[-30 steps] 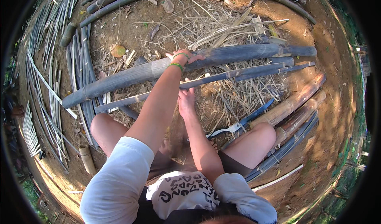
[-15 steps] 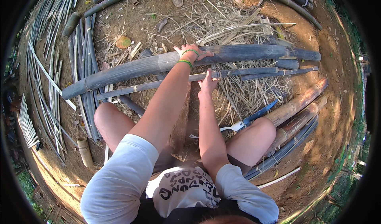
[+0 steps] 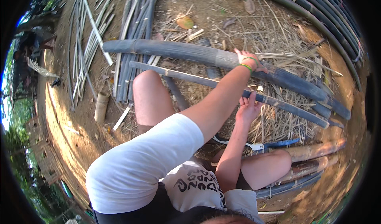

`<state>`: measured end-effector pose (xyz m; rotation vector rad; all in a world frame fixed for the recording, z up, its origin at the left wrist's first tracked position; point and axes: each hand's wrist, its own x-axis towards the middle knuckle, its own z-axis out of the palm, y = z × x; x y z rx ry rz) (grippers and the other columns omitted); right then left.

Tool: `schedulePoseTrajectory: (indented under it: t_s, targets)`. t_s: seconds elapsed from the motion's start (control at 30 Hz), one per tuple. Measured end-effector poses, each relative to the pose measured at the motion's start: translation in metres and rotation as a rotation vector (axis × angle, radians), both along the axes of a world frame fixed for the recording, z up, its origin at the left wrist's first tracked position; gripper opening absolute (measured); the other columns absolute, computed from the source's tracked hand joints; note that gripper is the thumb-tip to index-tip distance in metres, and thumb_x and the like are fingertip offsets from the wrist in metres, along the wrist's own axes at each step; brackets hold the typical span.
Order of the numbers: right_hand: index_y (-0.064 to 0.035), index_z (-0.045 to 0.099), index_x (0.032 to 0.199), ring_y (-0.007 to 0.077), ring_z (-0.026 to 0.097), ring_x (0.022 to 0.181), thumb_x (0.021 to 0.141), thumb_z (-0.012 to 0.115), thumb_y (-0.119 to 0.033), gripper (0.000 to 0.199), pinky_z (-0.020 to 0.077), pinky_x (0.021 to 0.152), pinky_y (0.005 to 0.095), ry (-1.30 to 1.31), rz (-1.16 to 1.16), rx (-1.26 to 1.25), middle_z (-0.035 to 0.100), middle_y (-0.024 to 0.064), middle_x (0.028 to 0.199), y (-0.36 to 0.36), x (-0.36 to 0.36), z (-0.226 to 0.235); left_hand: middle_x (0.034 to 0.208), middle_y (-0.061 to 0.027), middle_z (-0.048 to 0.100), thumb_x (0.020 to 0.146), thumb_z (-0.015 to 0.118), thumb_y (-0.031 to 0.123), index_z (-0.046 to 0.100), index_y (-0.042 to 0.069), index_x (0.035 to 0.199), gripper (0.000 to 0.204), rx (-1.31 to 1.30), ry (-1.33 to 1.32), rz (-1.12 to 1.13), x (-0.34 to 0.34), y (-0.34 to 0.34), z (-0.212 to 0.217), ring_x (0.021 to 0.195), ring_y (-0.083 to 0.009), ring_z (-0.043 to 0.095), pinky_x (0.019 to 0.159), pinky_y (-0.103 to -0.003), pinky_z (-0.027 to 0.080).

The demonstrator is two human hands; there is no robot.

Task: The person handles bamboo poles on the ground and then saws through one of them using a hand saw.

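A thick grey bamboo pole lies across the ground in front of me, its right end closer than its left. My left hand, with a green band at the wrist, grips over the top of it right of the middle. Nearer to me, a thin split bamboo strip runs nearly alongside the pole. The fingers of my right hand are closed around this strip from below, palm turned up. Part of the strip is hidden behind my left forearm.
By my right leg lie a saw with a blue blade and brown bamboo lengths. Dry shavings cover the ground beyond. Bamboo strips and a short bamboo piece are at left; long poles at far right.
My view has turned toward the left, so everything sits farther right and is tilted. My left hand remains on the pole and the right hand remains at the strip.
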<state>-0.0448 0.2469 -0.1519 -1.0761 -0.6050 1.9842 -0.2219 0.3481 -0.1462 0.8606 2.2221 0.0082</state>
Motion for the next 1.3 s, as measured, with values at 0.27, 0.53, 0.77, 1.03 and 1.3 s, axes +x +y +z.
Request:
schedulePoseTrajectory:
  t_s: [0.27, 0.53, 0.77, 1.03, 1.3]
  targets:
    - [-0.0087, 0.044, 0.125, 0.0248, 0.067, 0.106, 0.098, 0.062, -0.019, 0.033, 0.0582, 0.090, 0.0377, -0.058, 0.215, 0.194, 0.066, 0.0155, 0.111, -0.079, -0.083, -0.022, 0.155, -0.0170, 0.036, 0.061, 0.060, 0.088, 0.046, 0.007, 0.146, 0.118, 0.046, -0.033, -0.002, -0.001, -0.005, -0.009, 0.146, -0.0365, 0.027, 0.112, -0.071, 0.005]
    - [-0.0109, 0.043, 0.127, 0.0298, 0.066, 0.108, 0.098, 0.061, -0.015, 0.034, 0.0594, 0.092, 0.0436, 0.277, 0.165, -0.193, 0.059, 0.0122, 0.121, -0.121, -0.184, -0.050, 0.154, -0.0167, 0.037, 0.064, 0.058, 0.088, 0.046, 0.010, 0.146, 0.114, 0.028, 0.002, -0.011, -0.001, -0.006, -0.010, 0.146, -0.0367, 0.027, 0.112, -0.071, 0.005]
    - [-0.0123, 0.043, 0.110, 0.0142, 0.056, 0.090, 0.092, 0.072, -0.025, 0.036, 0.0545, 0.084, 0.0425, 0.126, 0.127, -0.380, 0.053, 0.0004, 0.098, -0.135, -0.205, -0.087, 0.159, -0.0150, 0.031, 0.065, 0.055, 0.090, 0.046, 0.014, 0.147, 0.113, -0.043, -0.039, -0.048, 0.001, 0.012, -0.009, 0.148, -0.0341, 0.026, 0.115, -0.066, 0.008]
    - [-0.0042, 0.043, 0.107, 0.0183, 0.052, 0.096, 0.093, 0.070, -0.028, 0.039, 0.0541, 0.097, 0.0428, 0.168, 0.224, -0.344, 0.041, 0.0080, 0.098, -0.135, -0.206, -0.084, 0.158, -0.0147, 0.032, 0.067, 0.055, 0.088, 0.046, 0.012, 0.147, 0.111, -0.084, -0.081, -0.076, -0.002, 0.020, -0.006, 0.147, -0.0343, 0.026, 0.115, -0.068, 0.007]
    - [-0.0123, 0.047, 0.121, 0.0177, 0.058, 0.094, 0.090, 0.074, -0.024, 0.043, 0.0588, 0.083, 0.0386, 0.129, 0.169, -0.393, 0.051, 0.0039, 0.116, -0.149, -0.208, -0.072, 0.159, -0.0130, 0.031, 0.064, 0.053, 0.092, 0.041, 0.013, 0.150, 0.117, -0.077, -0.062, -0.025, -0.012, 0.000, -0.005, 0.148, -0.0332, 0.025, 0.115, -0.067, 0.008]
